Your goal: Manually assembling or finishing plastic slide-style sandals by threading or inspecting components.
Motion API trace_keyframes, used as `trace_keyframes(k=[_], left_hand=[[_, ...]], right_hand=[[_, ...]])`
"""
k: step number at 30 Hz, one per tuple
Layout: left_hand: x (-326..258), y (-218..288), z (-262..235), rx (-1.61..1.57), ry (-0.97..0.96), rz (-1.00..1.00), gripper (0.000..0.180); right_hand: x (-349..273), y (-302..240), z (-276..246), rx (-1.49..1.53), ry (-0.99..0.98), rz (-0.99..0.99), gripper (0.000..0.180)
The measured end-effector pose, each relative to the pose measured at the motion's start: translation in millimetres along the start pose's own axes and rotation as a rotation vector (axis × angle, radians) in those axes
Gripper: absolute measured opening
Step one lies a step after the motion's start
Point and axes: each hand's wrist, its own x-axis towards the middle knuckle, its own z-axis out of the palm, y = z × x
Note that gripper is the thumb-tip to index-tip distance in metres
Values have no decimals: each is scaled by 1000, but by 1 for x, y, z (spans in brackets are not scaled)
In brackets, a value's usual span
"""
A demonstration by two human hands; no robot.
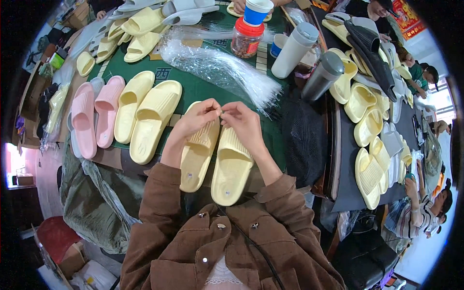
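Nearest the person, at six o'clock from the joined hands, a pair of yellow slippers (233, 166) lies side by side on the green worktop (195, 89), open heels toward the person, toes partly hidden under the fingers. They look like moulded foam, so each should be light, soft and springy, hard to break and perhaps a little slick on the smooth footbed; the ridged strap, or the sole's two side edges, would give the surest hold. Just above the straps, the left hand (199, 117) and right hand (244, 124) meet tip to tip, the grip of each with thumb and finger pressed together; whether something thin is pinched there is too small to tell. At nine o'clock stand another yellow pair (155, 121) and, beyond it, a pink pair (83, 116). At twelve o'clock spreads a bundle of clear plastic strips (222, 67), likely limp, slippery and easily tangled. Farther off, toward one o'clock, a red-lidded jar (246, 42) holds small brown pieces, with a blue-and-white cup (256, 14) on its lid, white inside showing. A second cup (277, 47) sits partly behind a white bottle (294, 53); at two o'clock is a steel tumbler (321, 77). Both are capped, their contents hidden.
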Motion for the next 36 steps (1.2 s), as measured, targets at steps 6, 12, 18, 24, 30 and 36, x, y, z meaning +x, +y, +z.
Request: trace_keyframes(k=[6,12,18,24,30,36], left_hand=[[2,3,-1,7,-88,-22,9],[-2,-1,0,-33,-90,-45,9],[1,0,5,35,-27,-24,7],[-1,-11,21,299,227,121,9],[-6,-8,35,344,297,113,9],[-3,-8,39,441,345,244,8]], right_hand=[[6,10,-13,128,-128,84,15],[5,5,-8,136,-147,70,15],[6,5,-11,89,-123,22,12],[-7,-12,-13,-239,76,-309,24],[-49,-117,-97,-519,430,-342,27],[-24,-99,-211,-1497,577,-203,43]])
